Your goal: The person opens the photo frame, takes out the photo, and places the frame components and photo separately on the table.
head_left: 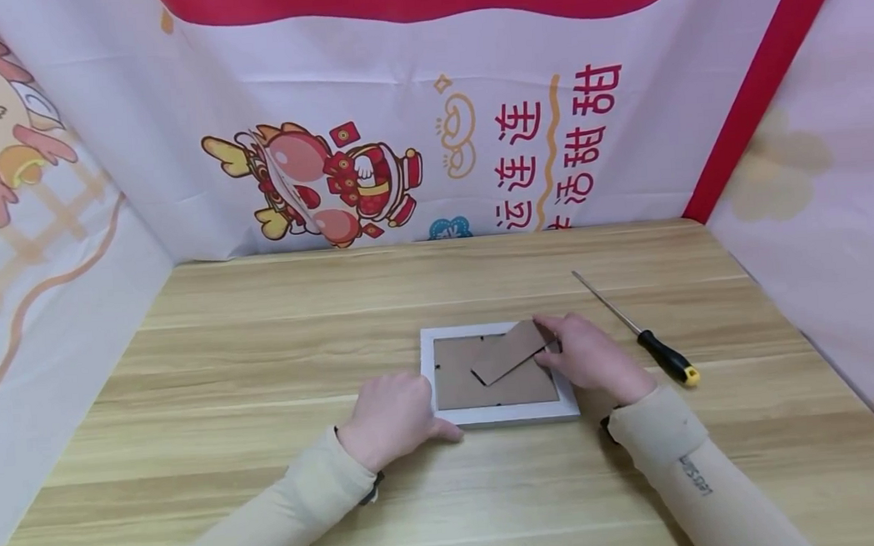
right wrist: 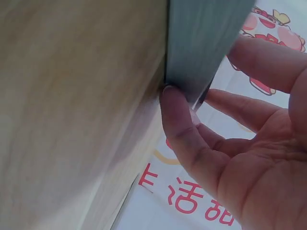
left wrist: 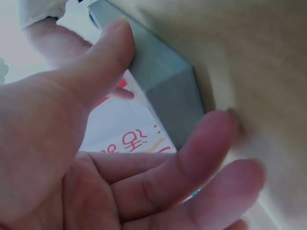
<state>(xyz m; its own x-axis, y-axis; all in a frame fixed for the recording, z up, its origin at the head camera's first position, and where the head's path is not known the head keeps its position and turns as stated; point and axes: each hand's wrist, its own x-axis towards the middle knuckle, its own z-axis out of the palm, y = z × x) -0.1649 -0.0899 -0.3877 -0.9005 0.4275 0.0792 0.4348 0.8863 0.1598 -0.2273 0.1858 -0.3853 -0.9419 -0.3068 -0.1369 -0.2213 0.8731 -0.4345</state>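
A white picture frame [head_left: 506,414] lies on the table with its brown backing upward. Across the backing slants a brown stand flap [head_left: 513,352], its right end by the fingers of my right hand. My left hand [head_left: 393,418] holds the frame's near left corner; in the left wrist view its thumb [left wrist: 117,45] lies against the grey side, with curved fingers around the corner. At the right side, my right hand [head_left: 592,355] grips the frame near its far corner. In the right wrist view one fingertip [right wrist: 175,103] touches the frame's side [right wrist: 201,43].
A screwdriver [head_left: 663,355] with a black and yellow handle lies to the right of the frame, its tip pointing away. Behind the wood-grain table [head_left: 261,342] hangs a printed white cloth [head_left: 365,77], with more cloth at both sides.
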